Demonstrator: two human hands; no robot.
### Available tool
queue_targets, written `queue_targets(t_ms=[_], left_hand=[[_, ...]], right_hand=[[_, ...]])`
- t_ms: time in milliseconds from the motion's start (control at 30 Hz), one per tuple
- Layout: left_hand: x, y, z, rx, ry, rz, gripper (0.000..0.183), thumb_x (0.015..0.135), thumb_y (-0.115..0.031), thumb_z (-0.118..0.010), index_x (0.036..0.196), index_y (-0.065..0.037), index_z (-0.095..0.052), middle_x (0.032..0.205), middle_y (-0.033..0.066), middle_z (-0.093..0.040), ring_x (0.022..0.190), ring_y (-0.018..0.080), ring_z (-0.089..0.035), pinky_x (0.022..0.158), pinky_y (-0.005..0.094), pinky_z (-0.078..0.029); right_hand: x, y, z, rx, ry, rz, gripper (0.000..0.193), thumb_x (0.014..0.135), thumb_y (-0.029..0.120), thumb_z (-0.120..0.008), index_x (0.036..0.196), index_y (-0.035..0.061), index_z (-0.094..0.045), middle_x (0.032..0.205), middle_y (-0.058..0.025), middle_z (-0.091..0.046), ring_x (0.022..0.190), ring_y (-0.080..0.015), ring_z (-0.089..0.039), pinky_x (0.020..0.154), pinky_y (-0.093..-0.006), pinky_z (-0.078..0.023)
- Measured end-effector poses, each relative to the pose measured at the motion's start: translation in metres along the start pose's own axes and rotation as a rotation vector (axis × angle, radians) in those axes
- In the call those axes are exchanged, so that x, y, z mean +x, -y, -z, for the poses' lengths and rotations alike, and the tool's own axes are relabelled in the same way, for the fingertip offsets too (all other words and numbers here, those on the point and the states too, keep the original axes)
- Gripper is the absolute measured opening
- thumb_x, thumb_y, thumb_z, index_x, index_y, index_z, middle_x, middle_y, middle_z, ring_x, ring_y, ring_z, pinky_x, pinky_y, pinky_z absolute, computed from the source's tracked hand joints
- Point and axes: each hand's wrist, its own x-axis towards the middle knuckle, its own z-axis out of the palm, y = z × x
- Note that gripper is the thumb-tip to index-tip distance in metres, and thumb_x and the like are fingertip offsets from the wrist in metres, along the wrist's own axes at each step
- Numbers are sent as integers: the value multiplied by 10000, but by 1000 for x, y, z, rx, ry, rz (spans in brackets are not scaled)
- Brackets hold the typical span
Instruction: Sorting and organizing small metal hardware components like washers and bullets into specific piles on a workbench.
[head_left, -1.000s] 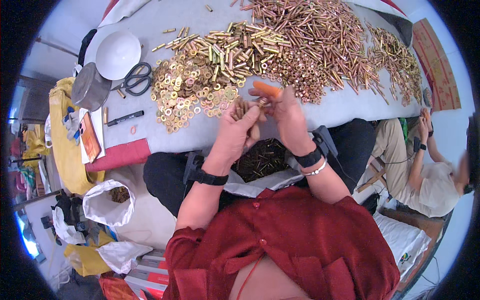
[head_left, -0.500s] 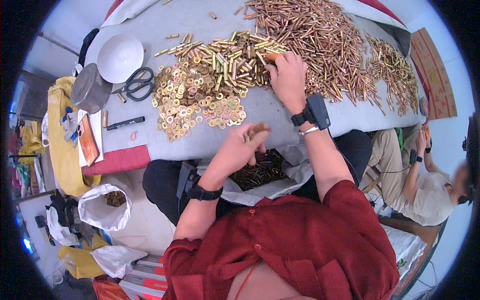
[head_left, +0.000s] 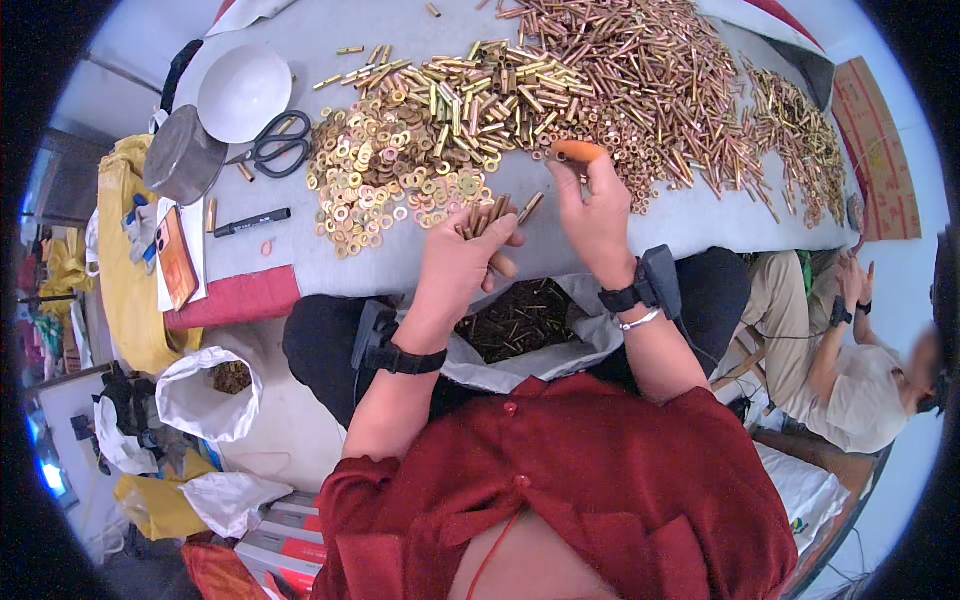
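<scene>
My left hand (head_left: 467, 255) is closed round several brass-coloured metal tubes (head_left: 488, 217). Their ends stick out past its fingers, and one tube (head_left: 531, 207) points toward my right hand. My right hand (head_left: 592, 205) is up at the near edge of the nut pile, an orange finger cot (head_left: 582, 151) on its index finger. Its thumb and index fingertips nearly meet; anything between them is too small to make out. Flat washers (head_left: 370, 165) lie heaped left of the hands. Loose metal tubes (head_left: 500, 95) are piled beyond them, with small nuts (head_left: 622, 160) to the right.
A large heap of metal tubes (head_left: 640, 60) covers the far right of the table. A white bowl (head_left: 245, 92), a metal pot (head_left: 184, 155), scissors (head_left: 280, 148), a marker (head_left: 252, 221) and a phone (head_left: 177, 260) lie left. An open sack (head_left: 520, 320) of dark metal parts sits at my lap; another person sits right.
My right hand has drawn back from the tube pile toward me. My left hand has risen slightly toward the table edge, and the tubes in it now show clearly.
</scene>
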Motion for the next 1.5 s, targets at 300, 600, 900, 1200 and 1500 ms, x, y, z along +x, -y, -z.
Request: queue_targets(t_ms=[300,600,900,1200,1500], left_hand=[[4,2,-4,63,-48,-41,176,836,-139,-628,925,-2,-563,797,77,-645,495,100,-595,329,200,-360],[0,-1,-3,72,17,11,175,856,-134,-616,958,0,-570,796,68,-643,517,100,-605,336,194,-374],[8,-2,14,-143,11,-50,167,892,-179,-576,953,-24,-572,749,52,-621,464,80,-538,337,186,-361],[6,-13,23,55,-305,-169,190,908,-207,-539,902,-19,-561,737,60,-620,414,74,-469,333,206,-330],[10,-6,13,97,-260,-173,177,904,-171,-523,930,5,-533,778,91,-625,451,92,-542,336,213,-364]], right_hand=[[-20,11,0,645,102,-439,233,900,87,-550,1120,12,-523,952,-86,-634,835,-135,-613,746,-273,-507],[-26,19,1,726,202,-558,299,908,86,-539,1196,16,-493,961,-75,-624,851,-128,-601,774,-268,-497],[-15,27,-1,233,393,-186,194,826,54,-602,1018,50,-630,863,-93,-602,787,-213,-584,692,-308,-461],[-9,-6,-4,-401,208,317,265,706,36,-670,966,58,-628,1011,-116,-548,936,-310,-501,790,-380,-427],[-29,9,6,-367,400,318,236,730,69,-655,965,82,-643,986,-92,-558,894,-286,-499,777,-375,-399]])
